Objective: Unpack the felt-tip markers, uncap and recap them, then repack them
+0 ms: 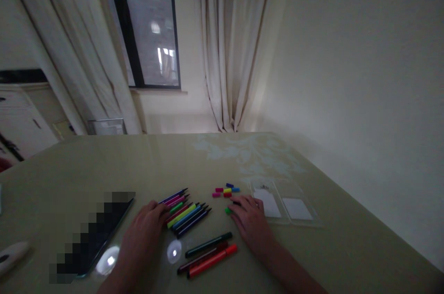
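Note:
Several uncapped markers (187, 217) lie side by side on the table, tips pointing up and right. My left hand (150, 219) is at their left ends, fingers bent and closed at the rear of a green marker (176, 207). To the right, my right hand (250, 220) rests low over the table, its fingers closed at a small green marker cap (228, 211). Just beyond these fingers lie several loose caps (227, 191) in pink, yellow, blue and red. Between my forearms are three capped markers: a dark green one (208, 245), a dark brown one (201, 259) and a red one (212, 261).
An opened clear plastic case (286, 204) with white inserts lies right of my right hand. Left of my left arm is a dark flat device (104, 234), partly pixelated. A white rounded object (14, 257) sits at the far left. A wall (364, 123) borders the table's right side.

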A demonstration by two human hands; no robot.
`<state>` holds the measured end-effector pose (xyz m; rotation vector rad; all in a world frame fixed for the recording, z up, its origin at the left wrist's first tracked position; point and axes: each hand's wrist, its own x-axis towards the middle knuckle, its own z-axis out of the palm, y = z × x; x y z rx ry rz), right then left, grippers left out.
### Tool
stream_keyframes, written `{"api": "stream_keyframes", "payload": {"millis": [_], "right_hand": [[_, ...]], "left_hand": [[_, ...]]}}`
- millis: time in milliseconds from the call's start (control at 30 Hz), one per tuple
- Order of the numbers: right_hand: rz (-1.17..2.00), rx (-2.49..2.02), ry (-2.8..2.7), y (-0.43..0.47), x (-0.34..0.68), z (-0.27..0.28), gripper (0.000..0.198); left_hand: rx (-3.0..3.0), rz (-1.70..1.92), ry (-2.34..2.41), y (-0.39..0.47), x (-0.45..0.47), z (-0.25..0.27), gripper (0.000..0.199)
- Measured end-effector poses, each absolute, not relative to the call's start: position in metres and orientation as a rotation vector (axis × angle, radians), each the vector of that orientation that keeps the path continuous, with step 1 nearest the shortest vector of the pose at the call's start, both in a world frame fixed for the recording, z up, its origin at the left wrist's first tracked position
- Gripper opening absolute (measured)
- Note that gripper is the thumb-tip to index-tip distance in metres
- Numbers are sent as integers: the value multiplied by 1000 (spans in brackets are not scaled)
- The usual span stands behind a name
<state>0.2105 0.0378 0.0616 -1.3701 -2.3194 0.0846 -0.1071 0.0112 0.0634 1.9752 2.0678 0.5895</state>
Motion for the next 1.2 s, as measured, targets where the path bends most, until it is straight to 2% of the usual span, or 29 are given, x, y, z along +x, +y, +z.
{"api": "stream_keyframes", "payload": {"millis": [133, 333, 500, 767, 1000, 1200], "right_hand": [[95, -1383, -2300, 38, 211, 61, 17], [308, -1272, -2170, 33, 210, 70, 14], [414, -1109, -2083, 26, 210, 79, 13], [529, -1051, -2057, 21, 205, 81, 19], [762, -1005, -1953, 19, 204, 83, 25], [738, -973, -1956, 17, 201, 84, 27]], "left_hand": [[2049, 635, 2070, 12, -107, 65, 34], [2130, 963, 1790, 8, -74, 60, 26], [2191, 879, 1616, 1, -52, 48, 22], [2126, 858, 1573, -4, -45, 59, 18], [1984, 1005, 1409, -11, -30, 64, 23], [1976, 1062, 1383, -11, -26, 64, 23]]}}
